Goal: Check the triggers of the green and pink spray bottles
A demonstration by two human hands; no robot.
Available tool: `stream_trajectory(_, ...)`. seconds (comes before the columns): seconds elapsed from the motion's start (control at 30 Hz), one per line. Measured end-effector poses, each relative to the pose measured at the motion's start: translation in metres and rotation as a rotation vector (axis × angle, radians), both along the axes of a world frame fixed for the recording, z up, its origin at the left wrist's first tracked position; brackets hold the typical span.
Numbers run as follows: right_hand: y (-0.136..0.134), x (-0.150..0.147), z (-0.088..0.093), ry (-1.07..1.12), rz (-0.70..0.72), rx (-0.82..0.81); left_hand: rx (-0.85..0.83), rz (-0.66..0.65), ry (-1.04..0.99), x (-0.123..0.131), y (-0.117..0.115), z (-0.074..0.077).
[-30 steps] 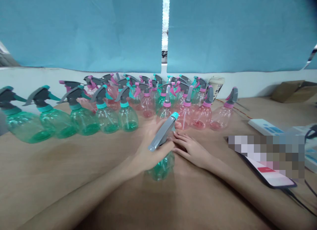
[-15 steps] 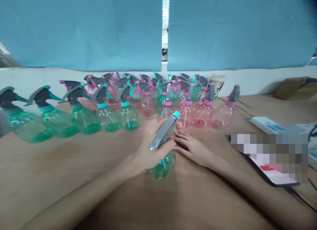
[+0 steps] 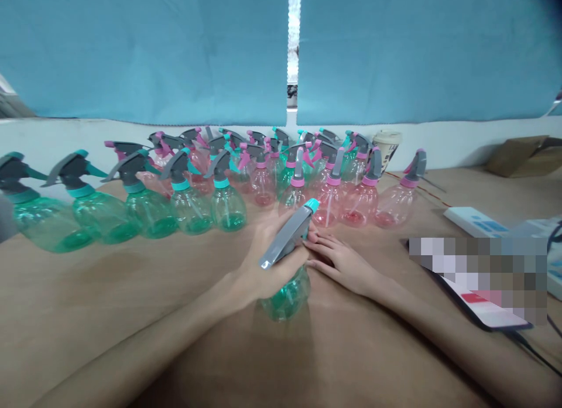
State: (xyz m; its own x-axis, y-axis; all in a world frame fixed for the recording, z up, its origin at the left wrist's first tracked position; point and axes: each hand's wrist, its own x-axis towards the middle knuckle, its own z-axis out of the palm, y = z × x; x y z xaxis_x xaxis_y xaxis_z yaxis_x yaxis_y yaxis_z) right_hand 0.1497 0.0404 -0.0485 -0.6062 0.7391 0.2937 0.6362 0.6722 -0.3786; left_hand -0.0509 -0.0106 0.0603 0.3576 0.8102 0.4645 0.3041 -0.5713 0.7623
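Observation:
My left hand (image 3: 261, 273) is wrapped round the neck of a green spray bottle (image 3: 284, 301) at the middle of the table. The grey trigger head, with a teal nozzle, slants above the hand. Its nozzle points away from me, to the right. My right hand (image 3: 346, 263) lies on the table just right of the bottle, fingers stretched out toward it. The right fingertips meet the left hand's fingers; whether they touch the bottle cannot be made out. Behind the hands stand pink spray bottles (image 3: 360, 204), and a row of green spray bottles (image 3: 193, 212) is at the left.
More pink and green bottles crowd together at the back. A paper cup (image 3: 386, 147) stands behind them near the wall. On the right are a phone (image 3: 483, 311) with a cable, a white power strip (image 3: 476, 222) and a brown cardboard box (image 3: 524, 156). A blue curtain (image 3: 153, 57) hangs behind.
The held bottle and its trigger head have shifted slightly to the left. My left fingers sit a little closer round the neck. The right hand has hardly moved.

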Motion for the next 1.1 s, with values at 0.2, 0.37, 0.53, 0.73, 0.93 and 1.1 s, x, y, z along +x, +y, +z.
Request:
stream_trajectory(0.2,0.001,0.001,0.0,-0.063,-0.002,-0.025,0.026,0.054,0.016,0.001,0.004,-0.005)
stream_trajectory(0.37,0.0,0.001,0.0,-0.041,-0.005,-0.026,0.11,0.174,0.009,0.003,0.003,-0.01)
stream_trajectory(0.53,0.001,0.001,-0.001,-0.023,-0.006,-0.019,0.123,0.198,-0.006,0.005,0.001,-0.01)
stream_trajectory(0.73,0.001,0.002,0.0,-0.014,0.0,-0.01,0.081,0.139,-0.035,0.005,0.003,-0.012)
stream_trajectory(0.93,0.001,0.001,-0.001,-0.006,0.003,0.005,0.093,0.135,-0.024,0.004,0.004,-0.013)
stream_trajectory(1.1,0.001,0.001,0.0,-0.034,-0.006,-0.005,0.106,0.169,0.002,0.004,0.001,-0.011)
